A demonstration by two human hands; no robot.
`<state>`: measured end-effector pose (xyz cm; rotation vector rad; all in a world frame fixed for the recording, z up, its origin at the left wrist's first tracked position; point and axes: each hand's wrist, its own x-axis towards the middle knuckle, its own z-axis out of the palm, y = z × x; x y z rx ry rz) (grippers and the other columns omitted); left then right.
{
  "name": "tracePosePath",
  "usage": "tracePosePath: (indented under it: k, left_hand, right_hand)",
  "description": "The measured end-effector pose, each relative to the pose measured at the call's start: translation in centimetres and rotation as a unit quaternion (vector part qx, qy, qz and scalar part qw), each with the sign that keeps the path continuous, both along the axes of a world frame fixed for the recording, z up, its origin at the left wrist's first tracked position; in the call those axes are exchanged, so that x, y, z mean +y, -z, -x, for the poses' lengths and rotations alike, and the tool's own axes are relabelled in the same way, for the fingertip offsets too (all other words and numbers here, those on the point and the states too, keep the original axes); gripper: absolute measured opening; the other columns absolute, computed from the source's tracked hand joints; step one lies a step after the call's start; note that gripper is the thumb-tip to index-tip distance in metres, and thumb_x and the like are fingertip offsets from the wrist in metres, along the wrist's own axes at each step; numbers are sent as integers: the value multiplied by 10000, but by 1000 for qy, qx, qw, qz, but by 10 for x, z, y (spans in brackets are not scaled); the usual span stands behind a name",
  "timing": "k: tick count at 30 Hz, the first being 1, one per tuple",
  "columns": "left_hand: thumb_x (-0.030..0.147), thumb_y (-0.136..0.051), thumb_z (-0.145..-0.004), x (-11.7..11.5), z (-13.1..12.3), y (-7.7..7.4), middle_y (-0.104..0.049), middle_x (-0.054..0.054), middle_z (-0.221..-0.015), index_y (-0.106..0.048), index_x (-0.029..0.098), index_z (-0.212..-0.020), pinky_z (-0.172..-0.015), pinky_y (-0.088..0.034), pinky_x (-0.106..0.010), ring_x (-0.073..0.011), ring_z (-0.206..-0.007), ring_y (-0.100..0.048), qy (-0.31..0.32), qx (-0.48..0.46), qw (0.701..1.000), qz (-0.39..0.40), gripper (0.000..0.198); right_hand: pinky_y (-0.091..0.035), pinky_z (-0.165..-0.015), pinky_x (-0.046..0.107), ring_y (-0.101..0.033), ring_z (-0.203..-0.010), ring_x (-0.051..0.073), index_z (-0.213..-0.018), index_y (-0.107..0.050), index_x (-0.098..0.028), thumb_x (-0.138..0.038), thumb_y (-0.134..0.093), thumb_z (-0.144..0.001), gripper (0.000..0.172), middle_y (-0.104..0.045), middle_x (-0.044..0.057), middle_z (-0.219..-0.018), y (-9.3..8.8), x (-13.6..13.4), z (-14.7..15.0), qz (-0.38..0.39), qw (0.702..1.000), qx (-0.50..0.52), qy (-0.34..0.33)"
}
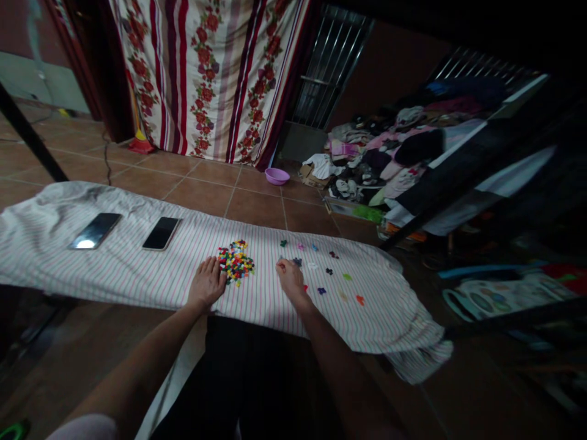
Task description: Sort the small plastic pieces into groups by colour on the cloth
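A heap of small multicoloured beads or pegs [236,264] lies on a striped cloth [137,275]. My left hand [208,283] rests flat at the heap's left edge, fingers stretched out. To the right of the heap, my right hand [290,278] is low over the cloth with thumb and fingers pinched together; whatever is between them is too small to make out. Around and beyond it sit little single-colour groups, among them dark green [283,243], pink [301,246], grey [298,262], white [312,266], navy [321,291] and orange [360,300]. A red group [306,288] is partly hidden by my right wrist.
Two phones [161,233] lie on the left of the cloth. Past its far edge, a purple basin [277,176] stands on the tiled floor before a floral curtain [206,79]. Clothes [367,153] are piled at the back right. A dark post [32,131] rises at the left.
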<state>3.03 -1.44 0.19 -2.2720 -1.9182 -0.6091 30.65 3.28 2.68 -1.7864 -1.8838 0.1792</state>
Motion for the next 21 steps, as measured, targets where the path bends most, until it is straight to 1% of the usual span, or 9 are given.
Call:
tracePosePath:
  k: [3,8,10,13,16,19,21]
  left_hand:
    - [346,-277,-919,0,1,1,-535,-201,-1354,-544,46,-1272,-1097,-336,-491,-307,-1339,-413,7,-3,1000,-4,535]
    - [344,-262,-928,0,1,-1,-541,-203,-1347,-550,16,-1257,-1112,-320,-448,-306,-1334,-418,1,5,1000,1,546]
    - [343,-248,-932,0,1,-2,-540,-200,-1350,-544,12,-1262,-1112,-319,-441,-305,-1331,-420,-5,10,1000,0,553]
    - [341,-246,-929,0,1,-2,-547,-199,-1342,-545,19,-1256,-1107,-324,-443,-300,-1322,-432,-3,11,1000,2,548]
    - [342,-246,-925,0,1,-1,-551,-209,-1332,-548,16,-1245,-1101,-327,-447,-305,-1320,-431,3,11,1000,-1,548]
    - [339,-249,-922,1,2,1,-558,-215,-1320,-555,12,-1232,-1096,-327,-451,-314,-1318,-430,6,11,1000,-9,544]
    - [328,-258,-920,1,2,3,-567,-207,-1313,-568,31,-1217,-1095,-327,-459,-311,-1313,-438,13,8,1000,-14,522]
  right_hand:
    - [-433,-763,262,-594,-818,161,-873,-678,-225,-179,-507,-838,181,-653,25,-861,2,-6,23,11,998,36,-58]
    - [-442,-803,269,-599,-886,171,-943,-680,-241,-133,-497,-836,238,-658,33,-918,12,-8,60,15,994,63,-90]
    - [-441,-809,266,-600,-903,175,-943,-679,-238,-110,-494,-832,251,-656,41,-935,17,-8,69,15,994,66,-87]
    - [-437,-809,266,-598,-901,179,-913,-674,-241,-110,-494,-844,233,-649,43,-915,21,-9,77,12,996,64,-60]
    - [-435,-799,273,-597,-884,184,-907,-665,-244,-134,-492,-865,209,-642,44,-906,22,-11,80,16,997,62,-37]
    - [-434,-800,276,-596,-901,189,-912,-655,-236,-137,-483,-875,203,-635,48,-918,22,-13,81,22,998,56,-28]
    - [-430,-814,274,-592,-926,186,-916,-642,-232,-128,-468,-878,206,-632,47,-929,23,-15,82,15,998,53,-25]
